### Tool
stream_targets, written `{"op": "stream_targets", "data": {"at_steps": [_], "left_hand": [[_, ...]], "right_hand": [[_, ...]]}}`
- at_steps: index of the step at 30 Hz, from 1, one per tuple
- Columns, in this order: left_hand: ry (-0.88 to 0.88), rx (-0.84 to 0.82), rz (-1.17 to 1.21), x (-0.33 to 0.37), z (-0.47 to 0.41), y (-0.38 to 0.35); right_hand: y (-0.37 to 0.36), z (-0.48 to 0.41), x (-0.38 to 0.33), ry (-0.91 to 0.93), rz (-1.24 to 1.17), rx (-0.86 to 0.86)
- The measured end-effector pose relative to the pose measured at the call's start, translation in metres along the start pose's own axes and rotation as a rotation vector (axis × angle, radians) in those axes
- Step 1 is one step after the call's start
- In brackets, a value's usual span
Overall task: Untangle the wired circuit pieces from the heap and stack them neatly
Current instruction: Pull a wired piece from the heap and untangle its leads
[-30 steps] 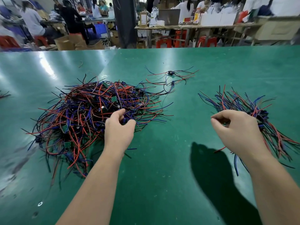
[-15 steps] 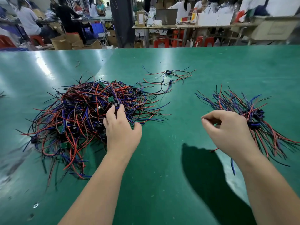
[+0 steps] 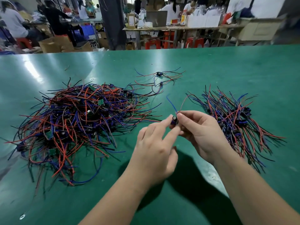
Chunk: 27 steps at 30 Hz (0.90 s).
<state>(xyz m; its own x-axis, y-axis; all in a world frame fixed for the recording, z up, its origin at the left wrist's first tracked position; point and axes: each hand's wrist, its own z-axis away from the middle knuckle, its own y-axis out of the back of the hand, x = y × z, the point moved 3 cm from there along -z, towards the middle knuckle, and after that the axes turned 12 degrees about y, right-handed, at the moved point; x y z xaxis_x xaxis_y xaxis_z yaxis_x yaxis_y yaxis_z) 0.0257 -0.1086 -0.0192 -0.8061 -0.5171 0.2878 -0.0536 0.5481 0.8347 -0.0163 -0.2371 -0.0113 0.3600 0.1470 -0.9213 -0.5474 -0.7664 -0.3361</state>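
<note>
Shining green, the workshop table (image 3: 227, 65) backs right fingers (image 3: 186, 113) pinching a circuit piece (image 3: 174, 121), left fingers (image 3: 162, 126) touching it.

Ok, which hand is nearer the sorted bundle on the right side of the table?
Right. The right hand is just left of the bundle, pinching a small wired piece. The left hand is farther left, touching that piece from the other side.

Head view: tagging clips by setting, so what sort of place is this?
Likely an electronics assembly workshop: a heap of wired circuit pieces on a green worktable, workers seated at benches behind.
</note>
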Motion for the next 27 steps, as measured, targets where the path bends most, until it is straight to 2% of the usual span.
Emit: {"op": "stream_targets", "data": {"at_steps": [2,6,9,11,13,15,17,20,23,27], "left_hand": [[-0.045,-0.012,0.092,-0.001,0.001,0.001],[-0.023,0.116,0.214,-0.009,-0.003,0.012],[0.216,0.256,0.239,-0.027,-0.007,0.021],[0.436,0.232,0.345,-0.043,-0.011,0.024],[0.664,0.078,0.705,-0.058,-0.015,0.020],[0.844,-0.057,1.065,-0.062,-0.018,0.017],[0.851,-0.132,1.134,-0.060,-0.018,0.017],[0.748,-0.274,1.189,-0.048,-0.014,0.011],[0.680,-0.360,1.249,-0.034,-0.009,0.002],[0.745,-0.246,1.278,-0.033,-0.007,-0.009]], "right_hand": [[0.003,-0.001,-0.001,-0.028,0.000,-0.002],[0.011,-0.004,-0.006,-0.040,0.026,0.029],[0.020,-0.008,-0.016,0.044,0.146,0.076],[0.028,-0.011,-0.022,0.102,0.197,0.117],[0.032,-0.013,-0.028,0.126,0.173,0.112],[0.029,-0.011,-0.029,0.077,0.019,0.012],[0.021,-0.006,-0.028,0.002,-0.126,-0.154],[0.006,0.002,-0.018,-0.087,-0.170,-0.307],[-0.006,0.007,-0.001,-0.130,-0.140,-0.292],[-0.006,0.006,0.011,-0.087,0.061,-0.244]]}}
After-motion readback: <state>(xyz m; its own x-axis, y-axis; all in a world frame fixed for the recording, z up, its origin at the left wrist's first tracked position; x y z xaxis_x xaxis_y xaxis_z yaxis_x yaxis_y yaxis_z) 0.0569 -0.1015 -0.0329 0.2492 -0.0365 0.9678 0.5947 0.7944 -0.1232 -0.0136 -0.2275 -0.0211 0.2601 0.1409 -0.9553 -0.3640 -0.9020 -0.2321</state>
